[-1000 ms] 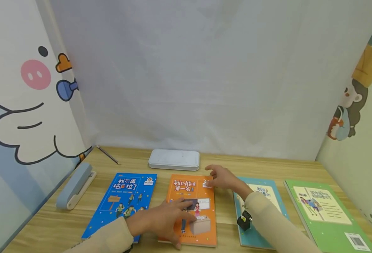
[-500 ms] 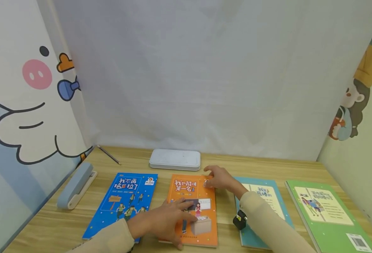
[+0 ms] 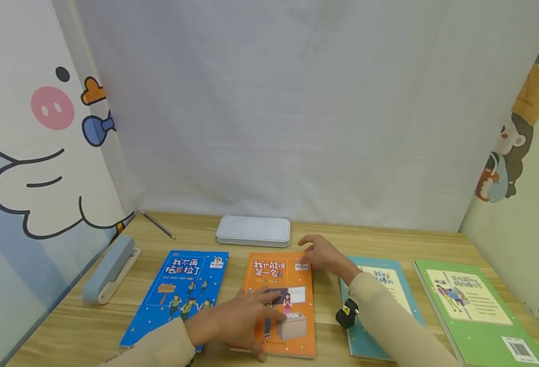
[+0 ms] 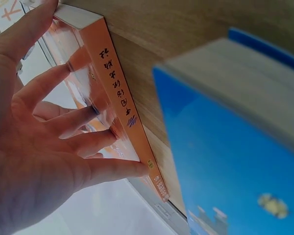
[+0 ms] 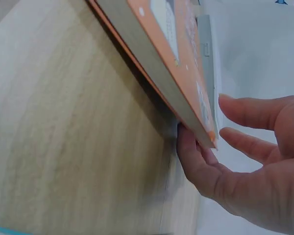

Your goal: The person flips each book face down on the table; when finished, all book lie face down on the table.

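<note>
Your left hand (image 3: 239,322) lies flat on the lower half of the orange book (image 3: 280,285), fingers spread and straight, pressing the cover down; that weight seems meant to pin the book so it cannot slide on the wooden desk (image 3: 68,331). In the left wrist view those fingers (image 4: 63,125) fan across the glossy cover next to the spine.

Your right hand (image 3: 322,255) sits at the book's far right corner. The right wrist view shows the thumb (image 5: 188,152) tucked under that corner and the other fingers loosely curved above it, so the corner stands a little off the desk, caught between thumb and fingers rather than clamped hard.

The orange book lies in the middle of a row: the blue book (image 3: 178,293) is just beside it on your left, the teal book (image 3: 384,290) under your right forearm, and the green book (image 3: 471,306) further right. Behind the row rests a white flat case (image 3: 253,231); a pale blue stapler (image 3: 109,269) and a pencil (image 3: 157,225) lie at the left edge.
</note>
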Available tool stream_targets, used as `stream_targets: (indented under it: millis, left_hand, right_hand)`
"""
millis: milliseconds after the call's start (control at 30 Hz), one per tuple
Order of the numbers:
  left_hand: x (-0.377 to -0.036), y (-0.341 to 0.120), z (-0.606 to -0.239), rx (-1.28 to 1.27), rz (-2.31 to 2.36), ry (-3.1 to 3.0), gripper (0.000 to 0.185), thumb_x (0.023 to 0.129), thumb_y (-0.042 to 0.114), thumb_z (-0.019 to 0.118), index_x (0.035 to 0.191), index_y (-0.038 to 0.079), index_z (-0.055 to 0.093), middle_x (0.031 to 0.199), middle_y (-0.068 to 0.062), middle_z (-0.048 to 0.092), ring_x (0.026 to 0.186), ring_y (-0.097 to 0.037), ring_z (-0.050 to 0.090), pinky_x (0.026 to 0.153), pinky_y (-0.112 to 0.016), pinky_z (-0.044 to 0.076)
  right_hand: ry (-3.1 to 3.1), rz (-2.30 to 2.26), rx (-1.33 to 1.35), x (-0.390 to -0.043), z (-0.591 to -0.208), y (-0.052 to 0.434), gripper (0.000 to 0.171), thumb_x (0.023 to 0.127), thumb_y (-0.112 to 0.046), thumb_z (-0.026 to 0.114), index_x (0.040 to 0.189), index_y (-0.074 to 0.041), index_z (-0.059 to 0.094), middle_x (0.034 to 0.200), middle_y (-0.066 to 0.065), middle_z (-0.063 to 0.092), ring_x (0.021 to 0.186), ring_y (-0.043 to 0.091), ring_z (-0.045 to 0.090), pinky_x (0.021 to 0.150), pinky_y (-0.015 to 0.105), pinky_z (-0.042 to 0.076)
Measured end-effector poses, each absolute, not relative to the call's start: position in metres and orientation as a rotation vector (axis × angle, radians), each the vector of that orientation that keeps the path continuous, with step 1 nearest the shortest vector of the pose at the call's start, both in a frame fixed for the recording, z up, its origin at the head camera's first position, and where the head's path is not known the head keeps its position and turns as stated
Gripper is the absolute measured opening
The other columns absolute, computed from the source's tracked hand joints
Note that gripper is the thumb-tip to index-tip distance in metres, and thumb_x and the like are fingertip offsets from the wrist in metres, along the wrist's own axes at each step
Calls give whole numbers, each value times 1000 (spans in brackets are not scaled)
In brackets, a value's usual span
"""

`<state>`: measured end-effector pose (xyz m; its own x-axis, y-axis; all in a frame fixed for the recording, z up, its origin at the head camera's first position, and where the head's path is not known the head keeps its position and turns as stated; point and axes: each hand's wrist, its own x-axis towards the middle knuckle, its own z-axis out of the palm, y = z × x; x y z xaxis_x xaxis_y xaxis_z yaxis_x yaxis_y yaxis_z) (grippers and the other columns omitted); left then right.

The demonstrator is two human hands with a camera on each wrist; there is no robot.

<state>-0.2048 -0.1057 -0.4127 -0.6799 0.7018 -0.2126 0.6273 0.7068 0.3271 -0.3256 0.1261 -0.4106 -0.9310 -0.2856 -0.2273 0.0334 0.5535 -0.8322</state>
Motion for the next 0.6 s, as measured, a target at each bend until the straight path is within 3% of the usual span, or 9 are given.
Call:
stream_targets:
  millis: [300, 600]
  left_hand:
    - [-206, -107, -413, 1059, 316, 2591, 72, 71, 49, 88, 136, 40, 59, 162, -3, 35, 150, -40, 29, 103, -77, 34]
    - [-206, -108, -414, 1088, 329, 2594, 72, 72, 50, 87, 137, 37, 60, 161, -4, 36, 150, -40, 29, 103, -77, 35]
  right_hand:
    - [2186, -1417, -288, -322, -414, 140, 55, 91, 8, 63, 142, 5, 45, 119, 27, 63, 94, 24, 68, 78, 38, 61]
    - [2092, -1461, -264, -321, -418, 145, 57, 95, 8, 55, 148, -3, 39, 112, 23, 68, 83, 23, 72, 73, 42, 62]
